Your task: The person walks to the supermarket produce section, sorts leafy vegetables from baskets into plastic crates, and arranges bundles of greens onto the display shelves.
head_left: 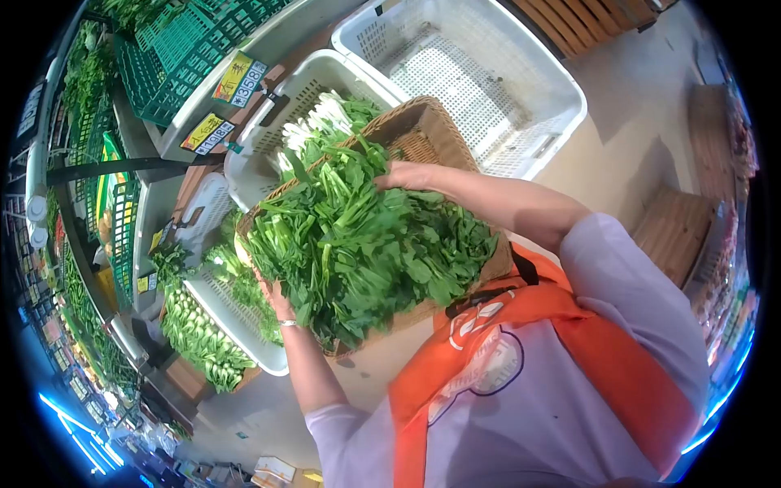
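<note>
A brown wicker basket (446,134) is tilted in front of my body, piled with loose leafy greens (350,244). My right hand (407,176) reaches over the basket, its fingers closed around green stems at the pile's upper edge. At the pile's left side, my left hand (272,294) curls against the greens beside the basket's edge; leaves hide part of its fingers. Just beyond the basket, white-stemmed vegetables (317,122) lie in a white plastic crate (244,167).
A larger white crate (480,81) with a perforated bottom stands at the top. Price signs (241,79) line the shelf on the left, below a green basket (163,81). Bok choy (199,337) lies lower left beside another white crate (260,346). Wooden boxes (675,236) stand at right.
</note>
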